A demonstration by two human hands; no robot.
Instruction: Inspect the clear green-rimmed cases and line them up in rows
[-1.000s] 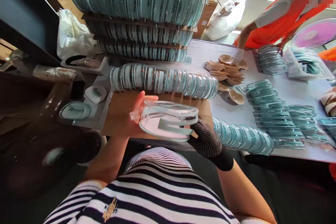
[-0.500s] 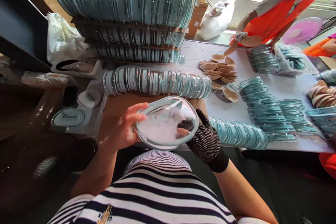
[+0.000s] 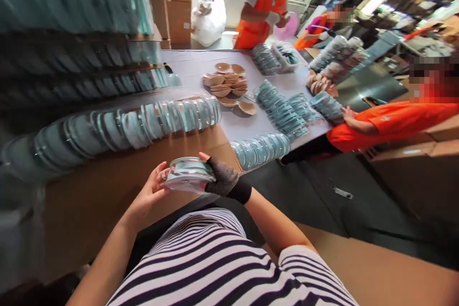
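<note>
Low over the cardboard (image 3: 118, 186) in front of me, I hold a clear oval case (image 3: 190, 174) with pale contents, tilted nearly edge-on. My left hand (image 3: 152, 196), bare, pinches its left end between thumb and fingers. My right hand (image 3: 224, 178), in a black dotted fingerless glove, is closed round the right end. Beyond my hands runs a long row of similar clear cases (image 3: 158, 119), standing on edge. Another row of cases (image 3: 261, 149) lies near the table edge, right of the cardboard.
Racks of cases (image 3: 71, 5) rise at the left. Tan bowl-shaped pieces (image 3: 229, 81) and stacked cases (image 3: 281, 107) sit on the white table (image 3: 186, 64). An orange-clad person (image 3: 387, 124) touches a stack at the right. Others stand behind the table.
My view has swung to the right, bringing more people and the floor into sight. The case, still between both hands, has turned from face-up to nearly edge-on.
</note>
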